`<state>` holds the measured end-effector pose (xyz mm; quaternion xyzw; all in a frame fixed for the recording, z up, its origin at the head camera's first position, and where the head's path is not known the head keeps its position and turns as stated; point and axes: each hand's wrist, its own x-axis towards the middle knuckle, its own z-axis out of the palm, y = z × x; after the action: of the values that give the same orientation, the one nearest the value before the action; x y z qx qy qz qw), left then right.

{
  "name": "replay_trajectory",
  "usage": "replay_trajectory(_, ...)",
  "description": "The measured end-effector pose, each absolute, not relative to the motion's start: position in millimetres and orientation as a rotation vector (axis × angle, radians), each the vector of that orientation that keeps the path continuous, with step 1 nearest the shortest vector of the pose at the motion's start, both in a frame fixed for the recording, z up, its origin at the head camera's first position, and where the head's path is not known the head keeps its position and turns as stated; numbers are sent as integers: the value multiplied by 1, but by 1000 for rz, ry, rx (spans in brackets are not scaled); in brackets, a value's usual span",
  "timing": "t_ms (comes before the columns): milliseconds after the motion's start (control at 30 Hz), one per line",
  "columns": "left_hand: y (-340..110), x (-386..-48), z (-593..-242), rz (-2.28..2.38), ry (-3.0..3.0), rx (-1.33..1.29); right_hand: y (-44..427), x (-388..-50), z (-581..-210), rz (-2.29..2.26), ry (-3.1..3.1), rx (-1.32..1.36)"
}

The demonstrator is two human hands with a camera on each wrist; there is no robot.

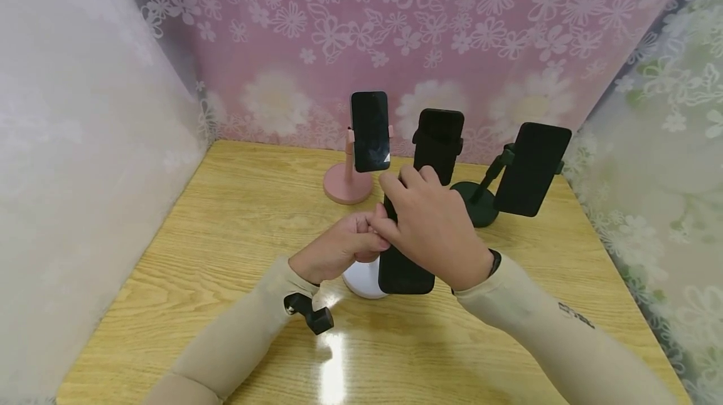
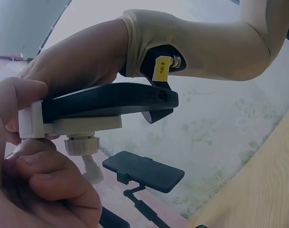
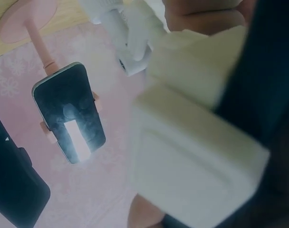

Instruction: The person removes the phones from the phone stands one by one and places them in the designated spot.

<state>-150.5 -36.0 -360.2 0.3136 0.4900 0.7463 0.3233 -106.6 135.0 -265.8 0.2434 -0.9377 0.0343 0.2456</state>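
Note:
A dark phone (image 1: 407, 273) sits in the clamp (image 2: 87, 124) of a white phone stand, whose round base (image 1: 361, 280) shows on the table. My left hand (image 1: 341, 242) grips the clamp at one side, thumb by its end jaw and fingers curled beneath, in the left wrist view. From above, my right hand (image 1: 437, 226) holds the phone and clamp, its fingers bent over the upper part and its thumb meeting the left hand. The right wrist view shows the white clamp end (image 3: 191, 161) close up; the right fingers are mostly hidden there.
Behind my hands stand a pink stand (image 1: 347, 184) bearing a phone (image 1: 370, 132), another dark phone (image 1: 439, 141) in a black holder, and a dark green stand (image 1: 474, 204) with a tilted phone (image 1: 533, 169). Flowered cloth (image 1: 395, 28) hangs behind the wooden table (image 1: 237, 204).

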Motion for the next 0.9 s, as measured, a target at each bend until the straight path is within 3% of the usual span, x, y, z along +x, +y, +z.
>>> replay_trajectory(900,-43,-157,-360,1922,1265,856,137,-109,-260,128,-2663,624)
